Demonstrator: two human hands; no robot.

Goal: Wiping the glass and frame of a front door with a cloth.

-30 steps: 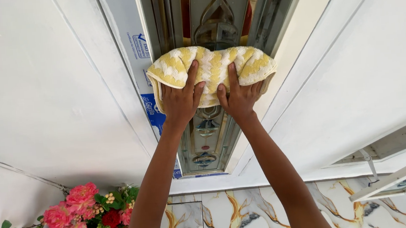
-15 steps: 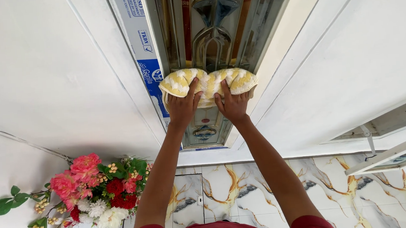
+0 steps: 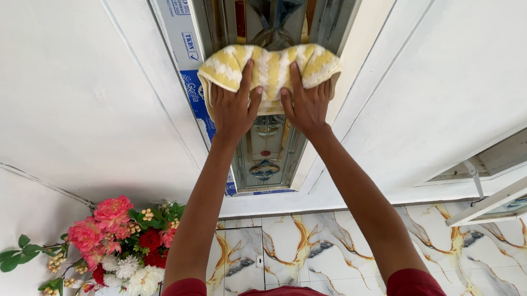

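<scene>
A yellow and white cloth [image 3: 270,69] is pressed flat against a decorative glass panel [image 3: 270,147] with coloured ornaments, set in a white frame. My left hand [image 3: 232,106] grips the cloth's left half, thumb and fingers spread over it. My right hand [image 3: 307,104] holds the right half the same way. Both arms reach up side by side, in dark red sleeves. The cloth hides the part of the glass beneath it.
A blue and white printed protective strip [image 3: 192,78] runs along the panel's left edge. White wall surfaces lie on both sides. A bunch of pink, red and white flowers [image 3: 114,244] is at lower left. Marble-patterned tiles [image 3: 321,243] fill the bottom. An open window frame [image 3: 511,191] juts out at right.
Both hands slid the cloth down the glass half a second ago, then back up to near where it began. The view also shifted, showing more tiles and flowers.
</scene>
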